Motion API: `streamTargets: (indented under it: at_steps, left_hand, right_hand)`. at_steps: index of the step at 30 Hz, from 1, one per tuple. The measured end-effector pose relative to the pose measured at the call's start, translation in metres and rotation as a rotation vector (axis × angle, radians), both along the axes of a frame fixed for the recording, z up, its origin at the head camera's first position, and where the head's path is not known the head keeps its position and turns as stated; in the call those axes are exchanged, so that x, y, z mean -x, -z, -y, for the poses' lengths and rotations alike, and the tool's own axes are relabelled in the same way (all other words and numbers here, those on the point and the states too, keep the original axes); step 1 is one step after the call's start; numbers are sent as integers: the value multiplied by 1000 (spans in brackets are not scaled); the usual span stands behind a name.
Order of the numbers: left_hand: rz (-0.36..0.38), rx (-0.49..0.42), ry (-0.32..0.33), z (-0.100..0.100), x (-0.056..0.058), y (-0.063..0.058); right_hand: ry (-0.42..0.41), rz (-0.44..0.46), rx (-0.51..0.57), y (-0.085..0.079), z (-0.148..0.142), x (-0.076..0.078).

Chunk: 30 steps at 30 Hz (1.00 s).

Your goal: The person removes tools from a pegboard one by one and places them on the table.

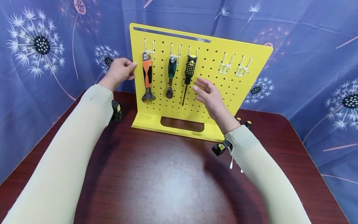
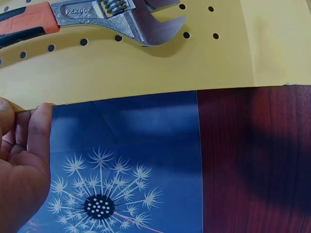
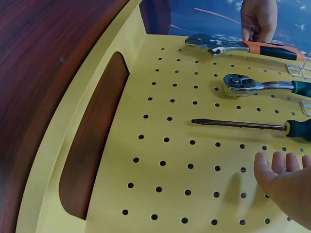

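A yellow pegboard (image 1: 251, 56) stands upright on the table. My left hand (image 1: 120, 70) pinches its left edge between thumb and fingers, beside an orange-and-black adjustable wrench (image 1: 147, 73) hanging from a hook. In the middle hang a green-handled ratchet wrench (image 1: 172, 68) and a flathead screwdriver (image 1: 190, 70) with a dark handle, tip down. My right hand (image 1: 209, 95), fingers loosely bent and holding nothing, is just right of that screwdriver, in front of the board. The right wrist view shows its fingers (image 3: 278, 164) near the screwdriver's handle (image 3: 299, 130).
Two white hooks (image 1: 226, 66) on the board's right side carry no tools. Partly hidden behind my right forearm, two more screwdrivers (image 1: 248, 124) lie on the dark red wooden table (image 1: 156, 174). A blue dandelion-print curtain (image 1: 316, 40) hangs behind.
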<state>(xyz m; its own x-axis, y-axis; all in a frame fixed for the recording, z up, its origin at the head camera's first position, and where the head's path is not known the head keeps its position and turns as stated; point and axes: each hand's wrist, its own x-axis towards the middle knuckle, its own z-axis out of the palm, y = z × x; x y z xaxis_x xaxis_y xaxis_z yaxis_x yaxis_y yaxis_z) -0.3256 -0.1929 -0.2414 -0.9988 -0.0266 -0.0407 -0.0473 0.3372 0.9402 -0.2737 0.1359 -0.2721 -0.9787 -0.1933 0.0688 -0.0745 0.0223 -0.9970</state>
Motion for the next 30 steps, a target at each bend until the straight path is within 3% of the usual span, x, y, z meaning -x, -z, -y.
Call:
streamTargets:
  at_steps: [18,30]
  left_hand:
    - [0,18,-7,-1,0,0]
    - [1,16,-4,-1,1,0]
  right_hand:
    - [1,12,73,-2,18,14]
    - [68,5,97,-3,30,19]
